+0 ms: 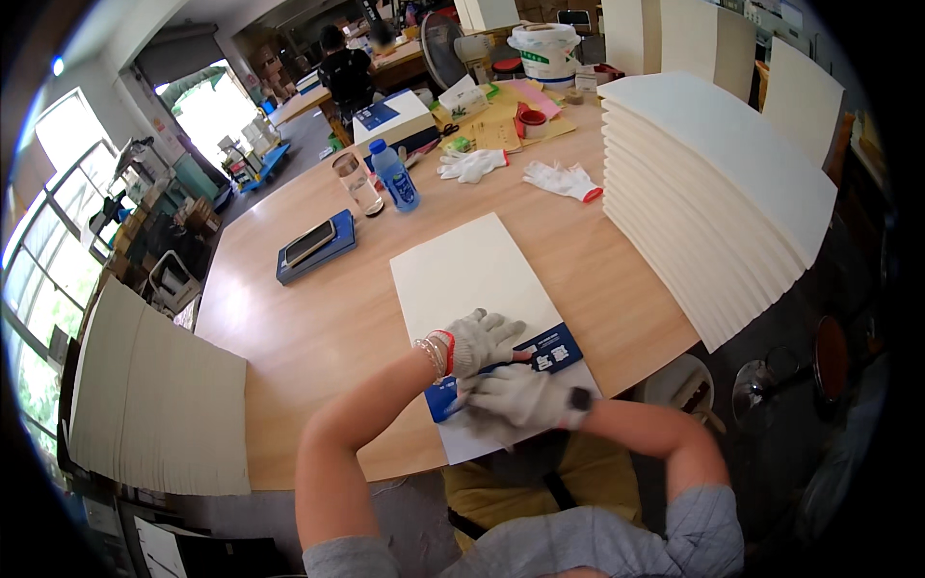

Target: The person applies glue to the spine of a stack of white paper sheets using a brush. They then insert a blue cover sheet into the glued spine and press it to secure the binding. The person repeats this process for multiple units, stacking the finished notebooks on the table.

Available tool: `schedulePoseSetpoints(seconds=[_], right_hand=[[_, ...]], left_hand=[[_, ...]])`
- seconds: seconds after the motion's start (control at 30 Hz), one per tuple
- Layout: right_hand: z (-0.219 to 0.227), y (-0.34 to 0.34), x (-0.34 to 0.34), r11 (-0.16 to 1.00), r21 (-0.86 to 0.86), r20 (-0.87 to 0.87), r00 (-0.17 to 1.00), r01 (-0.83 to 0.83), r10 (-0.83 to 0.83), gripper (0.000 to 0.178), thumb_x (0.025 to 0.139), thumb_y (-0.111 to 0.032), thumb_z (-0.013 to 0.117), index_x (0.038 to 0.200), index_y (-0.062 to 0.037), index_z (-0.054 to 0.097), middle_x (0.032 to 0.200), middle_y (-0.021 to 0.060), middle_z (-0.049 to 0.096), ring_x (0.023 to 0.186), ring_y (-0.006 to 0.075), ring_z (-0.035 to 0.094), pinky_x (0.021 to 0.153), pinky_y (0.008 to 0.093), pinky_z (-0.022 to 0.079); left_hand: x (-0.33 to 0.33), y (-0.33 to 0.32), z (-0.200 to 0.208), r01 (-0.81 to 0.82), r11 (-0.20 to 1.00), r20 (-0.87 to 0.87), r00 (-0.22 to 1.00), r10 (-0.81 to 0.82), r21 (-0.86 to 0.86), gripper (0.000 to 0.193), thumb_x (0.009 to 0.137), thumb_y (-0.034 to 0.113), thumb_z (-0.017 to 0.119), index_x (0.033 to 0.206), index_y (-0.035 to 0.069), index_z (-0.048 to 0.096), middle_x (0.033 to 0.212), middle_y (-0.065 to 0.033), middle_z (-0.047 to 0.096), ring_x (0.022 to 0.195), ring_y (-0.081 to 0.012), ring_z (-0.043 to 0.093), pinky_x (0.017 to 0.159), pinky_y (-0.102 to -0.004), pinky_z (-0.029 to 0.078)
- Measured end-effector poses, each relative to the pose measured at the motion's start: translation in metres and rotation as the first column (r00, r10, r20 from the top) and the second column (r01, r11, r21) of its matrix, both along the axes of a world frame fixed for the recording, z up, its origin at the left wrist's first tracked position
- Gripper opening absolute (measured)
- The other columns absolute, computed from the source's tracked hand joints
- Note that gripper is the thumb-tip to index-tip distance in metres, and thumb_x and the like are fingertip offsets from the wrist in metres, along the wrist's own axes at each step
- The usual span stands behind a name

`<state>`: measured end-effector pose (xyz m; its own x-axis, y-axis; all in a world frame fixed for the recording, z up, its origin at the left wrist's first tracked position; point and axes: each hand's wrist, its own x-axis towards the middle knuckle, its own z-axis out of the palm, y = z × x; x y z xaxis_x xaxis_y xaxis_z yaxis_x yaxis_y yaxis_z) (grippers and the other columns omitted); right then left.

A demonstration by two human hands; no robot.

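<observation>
A large cream board [472, 270] lies on the table in front of me, with a dark blue printed strip [554, 348] across its near part. Past the strip, a white sheet end [470, 445] reaches the table's near edge. My left hand [482, 343], in a white glove with a red cuff, rests on the board at the strip's far edge, fingers spread. My gloved right hand [520, 397] is over the strip, closer to me. Motion smears its fingers, so whether they hold anything is unclear. Both hands partly cover the strip.
Tall board stacks stand at right [708, 193] and left [159, 395]. A phone [310, 243] lies on a blue box [332, 252]; beyond are a clear tumbler [358, 185], a blue-capped bottle [395, 178] and loose gloves [564, 180]. A person [345, 72] sits farther back.
</observation>
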<state>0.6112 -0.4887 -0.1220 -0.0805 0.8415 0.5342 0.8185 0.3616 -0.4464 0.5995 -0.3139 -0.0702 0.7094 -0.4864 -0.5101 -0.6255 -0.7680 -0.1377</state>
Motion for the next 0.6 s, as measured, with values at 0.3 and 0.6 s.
schedulePoseSetpoints(seconds=[0.3, 0.6], right_hand=[[-0.055, 0.091, -0.076, 0.982, -0.117, 0.136, 0.982, 0.151, -0.134, 0.023, 0.075, -0.032, 0.067, 0.081, -0.0094, 0.063, 0.076, 0.0059, 0.060, 0.075, 0.0235, 0.061, 0.060, 0.0362, 0.049], [-0.010, -0.055, 0.065, 0.878, -0.457, 0.197, 0.979, 0.143, -0.057, 0.056, 0.080, -0.027, 0.065, 0.133, -0.0167, 0.052, 0.125, 0.0164, 0.058, 0.102, 0.0265, 0.062, 0.072, 0.0358, 0.054]], left_hand=[[0.007, -0.008, 0.007, -0.048, 0.999, -0.081, 0.996, 0.046, -0.023, 0.099, 0.056, 0.020, 0.081, 0.143, 0.039, 0.037, 0.152, -0.0088, 0.024, 0.137, -0.0326, 0.029, 0.110, -0.0424, 0.032], [0.003, -0.008, 0.004, -0.047, 0.998, -0.109, 0.993, 0.051, 0.041, 0.111, 0.046, 0.026, 0.089, 0.145, 0.030, 0.037, 0.153, -0.0156, 0.022, 0.139, -0.0349, 0.025, 0.112, -0.0454, 0.028]])
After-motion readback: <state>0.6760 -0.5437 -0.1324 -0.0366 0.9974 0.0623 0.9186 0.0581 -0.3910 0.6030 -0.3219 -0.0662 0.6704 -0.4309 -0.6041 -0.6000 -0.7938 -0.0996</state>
